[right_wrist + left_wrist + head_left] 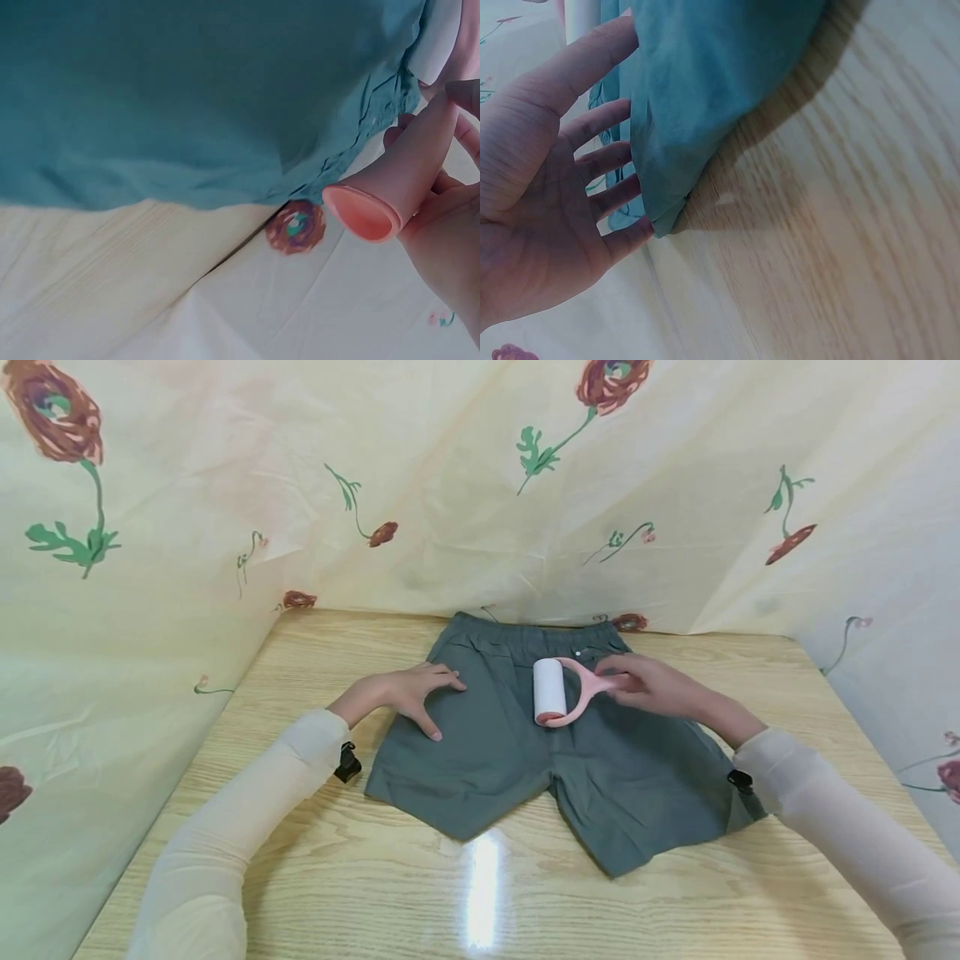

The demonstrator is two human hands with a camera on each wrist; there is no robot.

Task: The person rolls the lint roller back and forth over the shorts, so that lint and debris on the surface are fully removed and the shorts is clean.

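Note:
Dark green shorts point(487, 735) lie spread on the wooden table, waistband toward the back and legs toward the front. On their left side rests my left hand point(416, 692), fingers spread and thumb apart. In the left wrist view, its straight fingertips point(621, 154) meet the cloth. My right hand point(648, 685) grips the pink handle point(405, 161) of a lint roller, whose flared hollow end shows in the right wrist view. The lint roller's white cylinder point(550, 689) sits over the middle of the shorts, just below the waistband.
The pale wooden table point(360, 893) reaches back to a cream curtain point(435, 468) printed with red flowers, which also hangs at both sides. Black straps with small devices point(347, 762) circle the wrists over white sleeves. A bright light reflection lies on the table front.

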